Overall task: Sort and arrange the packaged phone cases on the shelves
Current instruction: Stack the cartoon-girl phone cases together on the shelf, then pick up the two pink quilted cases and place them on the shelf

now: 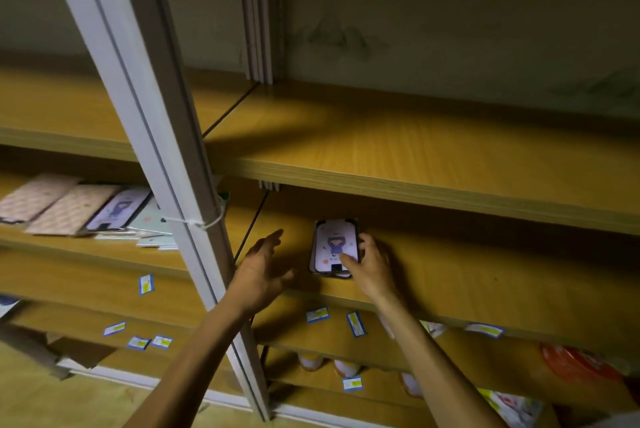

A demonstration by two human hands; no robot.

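A small stack of packaged phone cases (334,247), the top one white with a purple cartoon figure, lies on the middle wooden shelf (467,275) of the right bay. My right hand (369,265) grips the stack, thumb on its face and fingers curled round its right edge. My left hand (261,272) hovers just left of the stack with fingers straight and spread, holding nothing. More packaged cases (79,208), some pink patterned, one purple, some pale green, lie spread on the left bay's shelf.
A white metal upright (166,164) tied with a cable tie separates the two bays. The upper shelf (415,150) is bare wood. Blue-and-yellow price tags (317,315) dot the shelf edges. Bottles and a red packet (575,362) sit on lower shelves.
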